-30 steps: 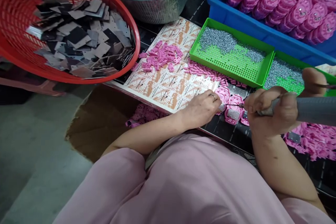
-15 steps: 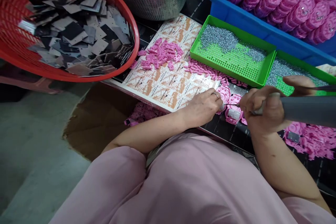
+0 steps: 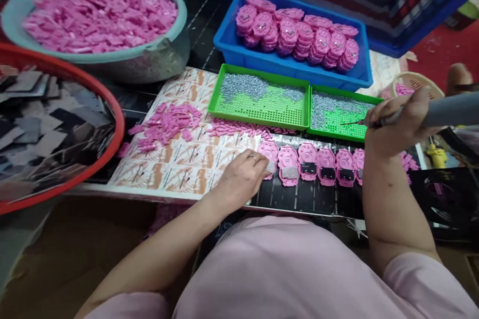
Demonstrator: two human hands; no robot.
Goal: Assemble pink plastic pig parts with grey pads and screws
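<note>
Left hand [image 3: 243, 179]: fingertips bunched at the leftmost pink case [image 3: 268, 149] and its small plate [image 3: 270, 166]; whether they pinch or press, cannot tell.
Right hand [image 3: 400, 114]: wrapped around a grey power screwdriver [image 3: 449, 109], bit over the right green tray [image 3: 337, 132] of screws.
Pink cases [image 3: 308, 152]: side by side on the table's front part.
Blue bin [image 3: 295, 67]: behind the trays, holding stacked pink pieces.
Red basket [image 3: 118, 129]: far left, full of flat plates.

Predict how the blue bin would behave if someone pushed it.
The blue bin would likely resist somewhat, being loaded with stacked pink pieces. Its smooth walls look stiff, so it should keep its shape. The stacks lean, so a jolt might topple some.
</note>
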